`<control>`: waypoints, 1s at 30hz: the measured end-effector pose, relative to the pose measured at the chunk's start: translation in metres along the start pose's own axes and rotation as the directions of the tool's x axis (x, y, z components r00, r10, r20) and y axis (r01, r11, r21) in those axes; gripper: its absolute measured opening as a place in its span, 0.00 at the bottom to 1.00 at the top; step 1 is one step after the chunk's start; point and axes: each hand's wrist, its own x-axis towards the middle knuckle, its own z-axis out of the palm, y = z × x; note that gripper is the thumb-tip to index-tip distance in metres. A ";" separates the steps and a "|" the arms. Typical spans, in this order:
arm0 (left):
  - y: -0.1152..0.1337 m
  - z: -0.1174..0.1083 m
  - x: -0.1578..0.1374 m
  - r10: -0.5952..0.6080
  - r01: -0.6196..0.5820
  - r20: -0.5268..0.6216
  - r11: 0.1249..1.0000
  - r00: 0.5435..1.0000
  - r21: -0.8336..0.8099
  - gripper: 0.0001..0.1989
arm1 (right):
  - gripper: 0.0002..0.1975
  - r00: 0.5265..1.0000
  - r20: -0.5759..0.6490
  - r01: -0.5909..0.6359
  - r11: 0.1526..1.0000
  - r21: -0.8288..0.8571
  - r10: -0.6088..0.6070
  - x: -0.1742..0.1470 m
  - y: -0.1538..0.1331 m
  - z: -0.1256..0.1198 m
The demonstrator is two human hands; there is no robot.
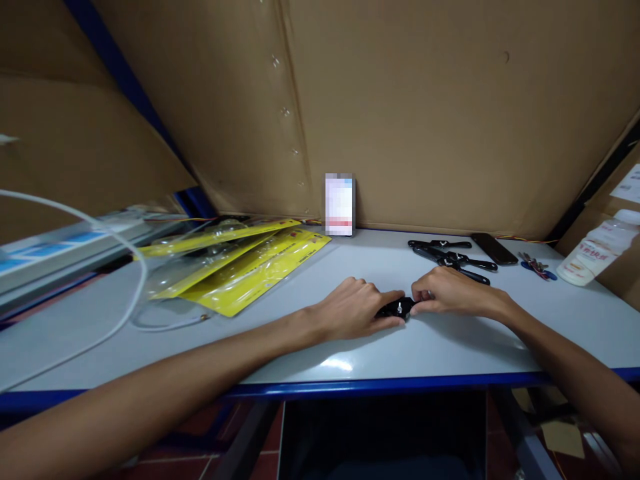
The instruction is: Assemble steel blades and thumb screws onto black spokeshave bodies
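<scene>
A black spokeshave with a small silvery screw at its middle rests on the table between my hands. My left hand closes around its left part, thumb and forefinger on either side of the body. With fingertips pinched together, my right hand grips its right end; the handles are mostly hidden. Just beyond my right hand lie several similar black spokeshaves, overlapping one another.
Yellow cards with clear plastic blisters are piled at the left. A white cable loops across that side. A phone with a blurred screen leans on the cardboard wall. A dark phone, keys and a white bottle sit right.
</scene>
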 end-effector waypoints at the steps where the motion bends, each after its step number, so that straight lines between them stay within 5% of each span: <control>1: 0.000 0.000 0.000 -0.007 0.007 0.000 1.000 1.000 -0.009 0.26 | 0.09 1.000 -0.004 0.004 1.000 -0.003 -0.004 0.000 0.000 0.001; 10: -0.001 0.001 0.000 -0.037 0.037 0.001 0.996 0.999 -0.078 0.26 | 0.06 0.998 -0.053 0.025 1.000 0.009 -0.025 -0.002 -0.002 -0.003; 14: -0.002 0.001 0.001 -0.046 0.046 0.000 0.996 0.999 -0.077 0.27 | 0.05 0.976 -0.168 0.150 0.987 0.059 -0.138 -0.004 -0.006 -0.005; 30: 0.001 -0.002 0.000 -0.069 0.067 -0.011 0.991 0.998 -0.118 0.22 | 0.09 0.963 -0.166 0.248 0.936 0.249 -0.211 0.001 -0.011 0.011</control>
